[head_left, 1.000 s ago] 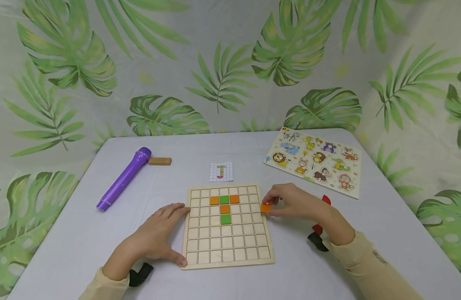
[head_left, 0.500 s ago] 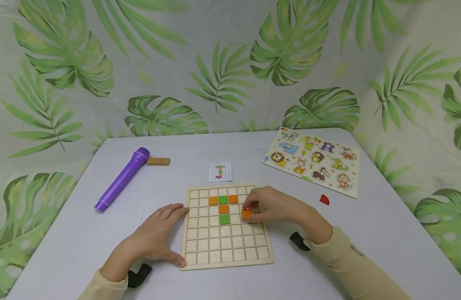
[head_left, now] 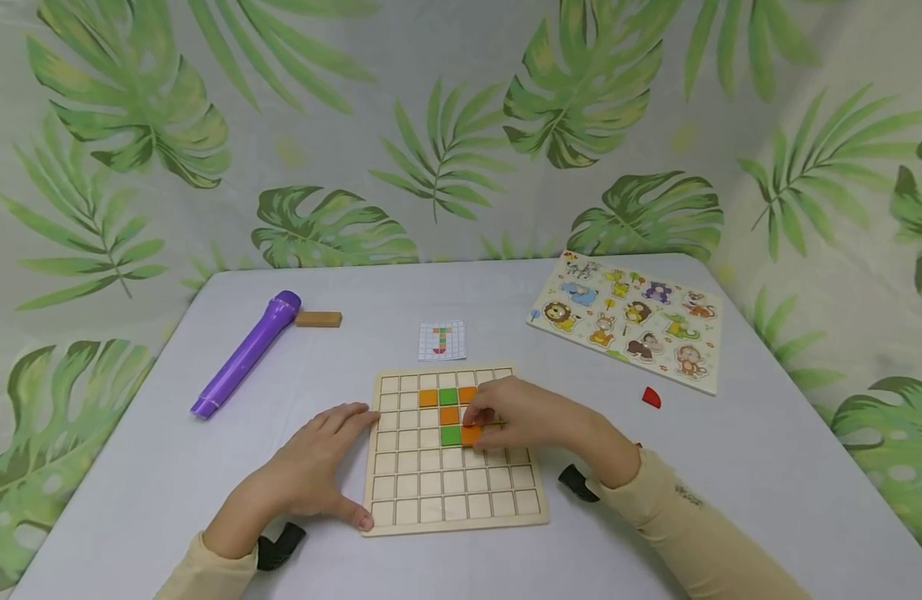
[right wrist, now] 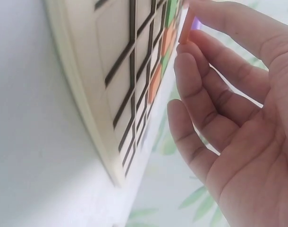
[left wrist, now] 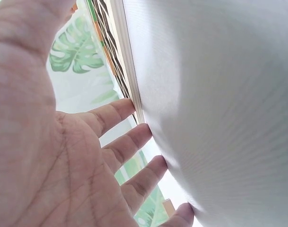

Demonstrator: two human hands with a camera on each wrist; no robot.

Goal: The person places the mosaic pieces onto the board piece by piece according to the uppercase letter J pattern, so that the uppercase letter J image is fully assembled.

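Observation:
A square wooden grid board (head_left: 431, 507) lies on the white table. Set in its upper part are an orange tile (head_left: 428, 398), a green tile (head_left: 448, 397) and more orange and green ones, forming a T shape. My right hand (head_left: 528, 421) pinches a loose orange tile (head_left: 470, 436) between thumb and fingertips, just right of the lower green tile (head_left: 450, 436); the right wrist view shows this held tile (right wrist: 185, 28) edge-on, above the grid. Along the board's left edge rests my left hand (head_left: 307, 471), fingers spread, thumb at the near corner.
Behind the board lies a small pattern card (head_left: 442, 340). To the left are a purple microphone (head_left: 247, 354) and a wooden block (head_left: 318, 319). An animal puzzle board (head_left: 630, 321) sits back right, with a red quarter-circle piece (head_left: 652, 397) in front; my right forearm mostly hides another red piece.
My right hand has carried the orange tile leftward from the board's right edge to beside the lower green tile. My left hand has stayed at the left edge.

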